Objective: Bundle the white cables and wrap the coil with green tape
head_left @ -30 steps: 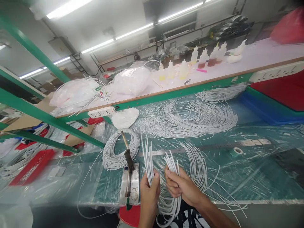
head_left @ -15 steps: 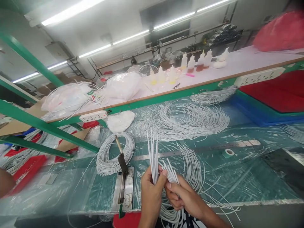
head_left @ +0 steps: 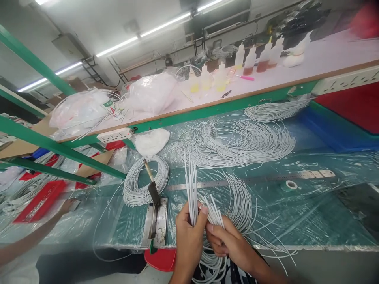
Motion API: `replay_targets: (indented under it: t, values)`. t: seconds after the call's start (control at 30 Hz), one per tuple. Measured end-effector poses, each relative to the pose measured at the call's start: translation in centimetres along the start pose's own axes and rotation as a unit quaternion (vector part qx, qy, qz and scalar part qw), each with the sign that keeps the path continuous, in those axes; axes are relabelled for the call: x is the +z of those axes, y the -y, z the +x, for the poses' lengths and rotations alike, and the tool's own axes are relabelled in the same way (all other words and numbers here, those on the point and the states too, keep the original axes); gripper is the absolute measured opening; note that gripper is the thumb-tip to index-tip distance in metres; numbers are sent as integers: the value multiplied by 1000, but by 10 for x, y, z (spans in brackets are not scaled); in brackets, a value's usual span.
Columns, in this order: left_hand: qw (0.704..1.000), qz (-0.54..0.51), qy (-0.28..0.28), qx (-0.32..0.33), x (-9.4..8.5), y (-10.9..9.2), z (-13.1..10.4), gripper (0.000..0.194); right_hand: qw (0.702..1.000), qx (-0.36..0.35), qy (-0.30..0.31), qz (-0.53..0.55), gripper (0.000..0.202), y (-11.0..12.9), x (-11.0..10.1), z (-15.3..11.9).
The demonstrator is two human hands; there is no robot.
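Observation:
My left hand (head_left: 189,232) is closed around a bunch of white cables (head_left: 192,191) whose ends point upward. Close against it, my right hand (head_left: 226,238) grips a second cluster of white cable ends (head_left: 213,213), which lean to the left. The lengths of these cables hang in loops (head_left: 211,262) below my hands, over the table's front edge. Behind my right hand, a fanned bundle of white cables (head_left: 238,197) lies on the plastic-covered table. Parts of my fingers and the cables between them are hidden.
Left of my hands stands a lever cutter (head_left: 154,221), with a cable coil (head_left: 130,189) behind it. A steel ruler (head_left: 260,179), a tape roll (head_left: 289,185) and a large cable pile (head_left: 231,146) lie further back. A co-worker's arm (head_left: 38,240) reaches in at left, above a red stool (head_left: 161,260).
The view has tilted and shifted slightly. At left, the co-worker's arm now reaches further over the table. My two hands keep nearly the same hold on the cables.

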State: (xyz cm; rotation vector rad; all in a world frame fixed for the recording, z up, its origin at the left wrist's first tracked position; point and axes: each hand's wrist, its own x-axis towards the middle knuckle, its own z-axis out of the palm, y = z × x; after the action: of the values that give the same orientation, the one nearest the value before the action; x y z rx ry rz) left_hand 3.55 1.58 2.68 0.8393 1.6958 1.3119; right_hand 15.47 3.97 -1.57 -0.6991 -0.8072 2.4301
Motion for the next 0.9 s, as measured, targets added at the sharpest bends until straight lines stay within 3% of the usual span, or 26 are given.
replay_targets:
  t: [0.13, 0.27, 0.33, 0.5, 0.9]
  values:
    - [1000, -23, 2, 11, 3, 1, -2, 28, 999, -9, -9, 44, 47, -8, -6, 3]
    - [999, -5, 2, 37, 4, -3, -1, 18, 996, -23, 26, 77, 43, -20, -14, 7]
    - [999, 10, 10, 30, 2, -7, 1, 19, 995, -22, 41, 91, 42, -23, -16, 8]
    - [994, -1, 102, -38, -3, -11, 7, 30, 995, -13, 34, 89, 40, -18, -19, 8]
    - [993, -1, 115, -29, -7, -7, 12, 25, 997, 6, 25, 70, 42, -19, -20, 9]
